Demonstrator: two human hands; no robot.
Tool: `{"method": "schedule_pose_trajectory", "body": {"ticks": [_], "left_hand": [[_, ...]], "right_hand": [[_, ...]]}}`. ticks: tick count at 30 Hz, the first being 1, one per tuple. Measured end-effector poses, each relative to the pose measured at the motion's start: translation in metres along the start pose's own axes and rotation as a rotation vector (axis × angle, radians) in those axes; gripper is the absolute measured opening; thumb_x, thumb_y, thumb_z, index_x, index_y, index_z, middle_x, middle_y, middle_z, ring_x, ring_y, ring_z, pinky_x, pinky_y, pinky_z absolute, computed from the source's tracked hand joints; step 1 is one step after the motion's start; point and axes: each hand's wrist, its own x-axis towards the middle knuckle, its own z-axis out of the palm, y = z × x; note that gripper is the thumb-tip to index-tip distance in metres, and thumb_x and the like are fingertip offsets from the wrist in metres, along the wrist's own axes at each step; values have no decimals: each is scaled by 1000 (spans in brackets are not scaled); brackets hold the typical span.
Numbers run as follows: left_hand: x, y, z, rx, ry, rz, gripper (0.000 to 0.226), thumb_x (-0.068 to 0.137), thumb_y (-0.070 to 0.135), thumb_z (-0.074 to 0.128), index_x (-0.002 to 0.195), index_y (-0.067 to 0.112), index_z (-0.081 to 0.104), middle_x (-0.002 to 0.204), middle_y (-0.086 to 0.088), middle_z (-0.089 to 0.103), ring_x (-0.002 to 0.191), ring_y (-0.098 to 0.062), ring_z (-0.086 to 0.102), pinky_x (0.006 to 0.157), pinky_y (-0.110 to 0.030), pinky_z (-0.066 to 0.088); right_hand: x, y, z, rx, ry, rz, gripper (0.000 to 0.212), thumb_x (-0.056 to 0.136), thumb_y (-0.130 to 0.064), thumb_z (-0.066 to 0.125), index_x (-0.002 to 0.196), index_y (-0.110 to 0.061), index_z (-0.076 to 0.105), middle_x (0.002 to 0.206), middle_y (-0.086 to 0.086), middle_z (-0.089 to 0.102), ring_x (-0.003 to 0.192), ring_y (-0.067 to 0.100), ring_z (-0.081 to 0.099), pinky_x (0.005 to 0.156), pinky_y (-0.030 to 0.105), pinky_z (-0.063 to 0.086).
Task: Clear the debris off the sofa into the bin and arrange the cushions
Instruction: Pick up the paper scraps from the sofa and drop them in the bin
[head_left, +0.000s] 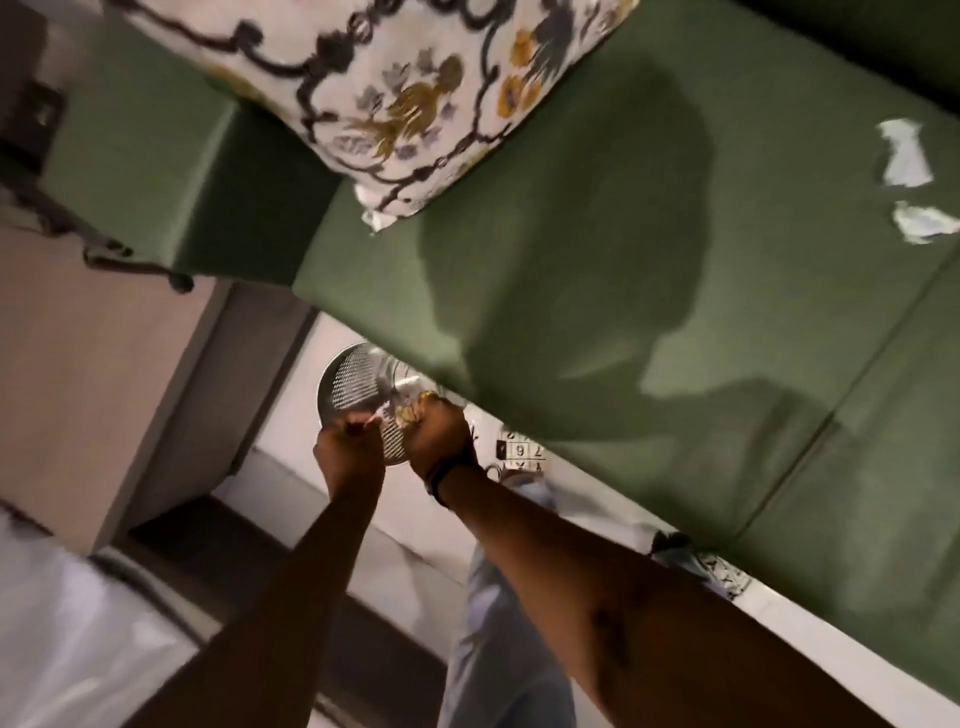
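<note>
The picture is tilted and blurred. A round metal mesh bin (347, 387) stands on the floor against the front of the green sofa (597, 291). Both my hands are over its opening. My left hand (347, 448) is closed, with a pale paper scrap (372, 416) pinched at its fingertips. My right hand (440, 432), with a dark band on the wrist, is closed on a crumpled yellowish wrapper (411, 411). Two white crumpled paper pieces (904, 156) (924, 224) lie on the seat at far right. A floral cushion (410, 88) rests at the sofa's left end.
The sofa's left arm (130, 171) has a dark cable (93, 244) running beside it. A pale cabinet or wall panel (104, 374) stands left of the bin. My legs in light trousers (498, 623) and patterned footwear (522, 451) are close to the sofa front.
</note>
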Motion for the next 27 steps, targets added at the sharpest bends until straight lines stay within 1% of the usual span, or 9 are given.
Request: {"method": "schedule_pose_trajectory", "body": {"ticks": [3,6,7,10,14,17,20,24,27], "left_hand": [[31,-13,12,69,-102,1,12,87,8,65,92,2,74,99,-23,75,97,-38,67,83,-35,48],[36,-10,24,-65,-110,-19,18,88,-7,55,93,-2,71,92,-20,74,104,-40,65,76,-12,42],[31,-5,25,-116,-103,-53,20,88,-8,54,96,-1,71,91,-18,73,105,-40,65,74,-8,40],[-4,24,22,-158,-31,-33,18,90,1,54,97,-2,71,103,-23,73,102,-38,66,84,-26,47],[-74,80,21,-199,38,315,17,86,-1,54,96,-5,68,98,-27,67,92,-41,63,85,-41,51],[-128,146,43,-247,-101,608,16,88,3,58,102,0,66,101,-24,63,94,-39,62,87,-45,53],[-170,226,90,-237,-281,790,22,89,10,64,110,2,67,109,-24,65,100,-41,63,89,-48,54],[-194,330,175,-7,-385,1008,37,89,14,63,126,11,62,130,-18,58,120,-35,56,101,-43,46],[-196,388,236,147,-440,1154,50,90,12,60,139,9,49,143,-18,46,131,-34,46,110,-40,37]], "right_hand": [[37,7,30,-125,-89,61,28,91,-17,57,111,2,60,115,24,65,110,37,58,93,38,43],[44,20,33,-226,-72,58,31,88,-8,59,118,-2,57,121,21,63,115,37,56,96,38,43],[39,22,26,-258,-46,44,29,88,-6,57,116,-3,59,119,20,64,112,36,58,93,38,46],[13,12,-10,-331,66,-156,14,81,3,54,85,3,68,87,24,71,79,38,70,65,38,55],[-21,5,-101,-172,269,-151,22,86,-14,56,70,-2,66,72,20,73,67,36,69,58,38,54],[-24,25,-211,-142,467,-42,12,86,-15,63,90,-7,71,88,19,74,81,35,69,73,40,56],[-13,70,-322,-169,727,-11,22,84,-7,67,104,3,67,105,26,67,91,40,66,83,43,54],[28,131,-423,-207,812,87,36,88,-5,61,123,1,56,122,26,55,106,39,57,91,12,43],[66,161,-456,-357,778,35,33,89,-11,58,123,-9,57,123,20,55,109,33,55,98,32,45]]}}
